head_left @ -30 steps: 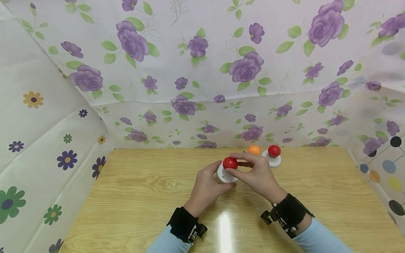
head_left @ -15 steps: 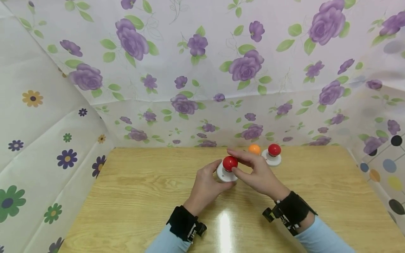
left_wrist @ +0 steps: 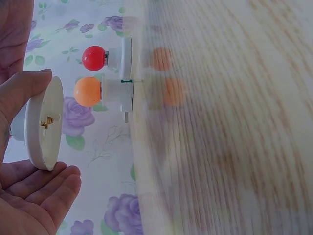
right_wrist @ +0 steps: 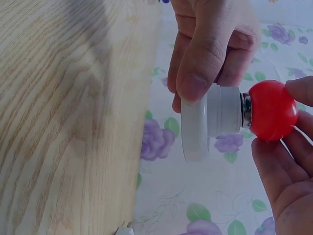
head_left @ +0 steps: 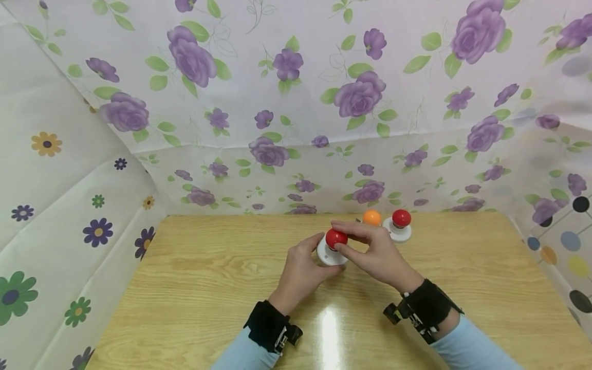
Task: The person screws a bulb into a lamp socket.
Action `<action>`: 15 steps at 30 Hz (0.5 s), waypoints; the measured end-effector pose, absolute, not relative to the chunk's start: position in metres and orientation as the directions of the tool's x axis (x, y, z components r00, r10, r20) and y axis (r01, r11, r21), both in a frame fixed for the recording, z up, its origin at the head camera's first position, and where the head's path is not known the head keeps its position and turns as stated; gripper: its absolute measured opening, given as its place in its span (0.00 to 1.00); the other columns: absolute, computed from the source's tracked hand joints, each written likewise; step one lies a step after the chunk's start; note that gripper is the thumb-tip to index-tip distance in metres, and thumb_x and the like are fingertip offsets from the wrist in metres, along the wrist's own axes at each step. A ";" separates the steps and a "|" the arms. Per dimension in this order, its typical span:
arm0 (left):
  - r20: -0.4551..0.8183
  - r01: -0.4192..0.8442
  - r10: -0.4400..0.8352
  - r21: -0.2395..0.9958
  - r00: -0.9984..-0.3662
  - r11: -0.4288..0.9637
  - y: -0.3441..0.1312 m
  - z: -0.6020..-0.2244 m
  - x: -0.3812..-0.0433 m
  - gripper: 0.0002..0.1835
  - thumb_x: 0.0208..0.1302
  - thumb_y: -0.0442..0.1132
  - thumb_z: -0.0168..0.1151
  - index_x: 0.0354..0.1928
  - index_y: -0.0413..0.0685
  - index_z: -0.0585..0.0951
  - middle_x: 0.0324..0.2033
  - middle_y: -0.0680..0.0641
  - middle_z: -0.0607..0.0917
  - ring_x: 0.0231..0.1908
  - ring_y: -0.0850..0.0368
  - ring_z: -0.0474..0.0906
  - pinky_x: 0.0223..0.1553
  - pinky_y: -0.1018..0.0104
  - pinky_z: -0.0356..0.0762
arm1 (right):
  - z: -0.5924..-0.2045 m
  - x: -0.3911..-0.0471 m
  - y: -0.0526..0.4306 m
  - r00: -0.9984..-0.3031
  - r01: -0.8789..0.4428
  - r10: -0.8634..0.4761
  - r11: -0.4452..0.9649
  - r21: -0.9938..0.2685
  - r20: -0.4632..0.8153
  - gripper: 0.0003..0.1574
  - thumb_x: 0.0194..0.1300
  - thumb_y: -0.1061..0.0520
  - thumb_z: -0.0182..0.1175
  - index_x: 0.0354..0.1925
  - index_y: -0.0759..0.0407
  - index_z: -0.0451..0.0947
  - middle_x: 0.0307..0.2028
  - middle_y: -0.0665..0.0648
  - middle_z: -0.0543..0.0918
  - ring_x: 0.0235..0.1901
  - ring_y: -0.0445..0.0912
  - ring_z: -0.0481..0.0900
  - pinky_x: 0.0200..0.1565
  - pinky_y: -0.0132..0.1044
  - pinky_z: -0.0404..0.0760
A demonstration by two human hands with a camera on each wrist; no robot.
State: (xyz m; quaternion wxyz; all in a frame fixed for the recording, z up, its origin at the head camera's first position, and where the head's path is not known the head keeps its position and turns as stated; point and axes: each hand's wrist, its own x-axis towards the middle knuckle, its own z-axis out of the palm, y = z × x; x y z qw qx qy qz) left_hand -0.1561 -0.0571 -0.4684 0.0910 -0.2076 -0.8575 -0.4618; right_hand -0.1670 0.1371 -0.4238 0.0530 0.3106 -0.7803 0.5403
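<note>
My left hand point(head_left: 302, 275) grips the rim of a round white lamp holder point(right_wrist: 195, 125), thumb on one side and fingers on the other. The holder is lifted off the table and tilted, its hollow underside with brass contacts showing in the left wrist view. A red light bulb point(right_wrist: 274, 110) sits in its socket, with a strip of the metal screw base visible between them. My right hand point(head_left: 374, 252) holds the red bulb between thumb and fingertips.
Near the table's point(head_left: 208, 288) back edge stand an orange bulb point(left_wrist: 88, 92) in a white holder and a second red bulb point(left_wrist: 94, 58) on a round white holder point(head_left: 401, 235). A flowered cloth point(head_left: 305, 118) hangs behind the table.
The right-hand fingers loosen from the red bulb and shift back, then close on it again in a slightly different place. The left hand and the lamp holder stay put.
</note>
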 end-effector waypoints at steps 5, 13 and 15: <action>0.353 0.444 0.270 0.754 -0.896 0.484 -0.057 -0.469 -0.156 0.35 0.46 0.56 0.71 0.59 0.62 0.72 0.51 0.64 0.75 0.52 0.69 0.70 0.48 0.67 0.71 | -0.425 -0.165 0.136 -0.831 -0.516 -0.377 0.250 -0.819 0.408 0.24 0.56 0.52 0.66 0.53 0.50 0.78 0.52 0.45 0.77 0.50 0.41 0.74 0.48 0.42 0.75; 0.330 0.422 0.266 0.753 -0.906 0.504 -0.056 -0.469 -0.156 0.35 0.45 0.57 0.71 0.59 0.63 0.72 0.52 0.65 0.75 0.53 0.70 0.68 0.49 0.69 0.70 | -0.428 -0.165 0.133 -0.829 -0.548 -0.312 0.290 -0.785 0.464 0.24 0.53 0.50 0.69 0.50 0.48 0.79 0.48 0.45 0.79 0.47 0.40 0.76 0.45 0.44 0.77; 0.330 0.423 0.267 0.752 -0.905 0.505 -0.056 -0.469 -0.156 0.36 0.45 0.56 0.71 0.59 0.62 0.72 0.52 0.64 0.74 0.53 0.70 0.68 0.50 0.69 0.69 | -0.428 -0.166 0.134 -0.824 -0.556 -0.320 0.294 -0.778 0.468 0.26 0.53 0.49 0.68 0.52 0.47 0.78 0.51 0.45 0.78 0.49 0.41 0.75 0.46 0.43 0.76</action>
